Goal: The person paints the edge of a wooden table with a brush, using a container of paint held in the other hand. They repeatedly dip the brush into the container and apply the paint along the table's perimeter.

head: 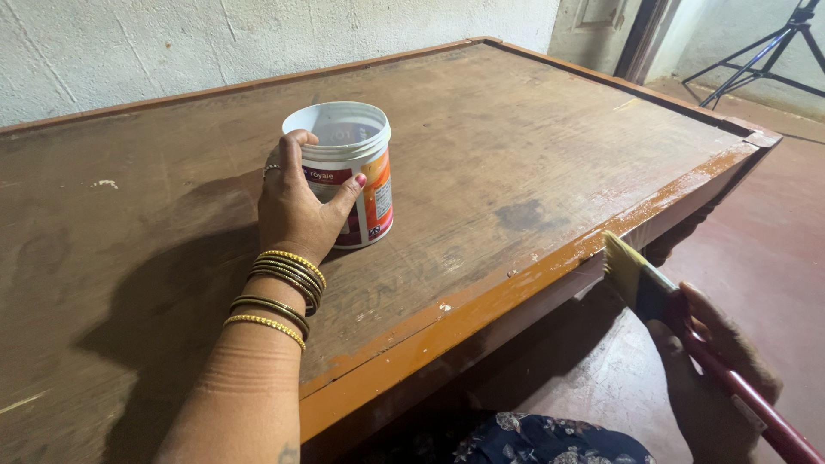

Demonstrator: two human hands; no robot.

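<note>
Left hand (296, 210) clamped on paint tub (352, 172), right hand (709, 378) gripping paintbrush (666, 296); steady the tub, dip bristles shallowly.

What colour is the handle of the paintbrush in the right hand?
Red, seen in the head view: the paintbrush handle runs from the right hand toward the lower right corner.

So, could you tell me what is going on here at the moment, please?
A person sits at the edge of a large brown wooden board with an orange-painted rim. The left hand grips the side of an open white paint tub standing on the board. The right hand holds a paintbrush by its red handle, with the bristles close to the board's near edge. A tripod stands in the far corner.
</note>
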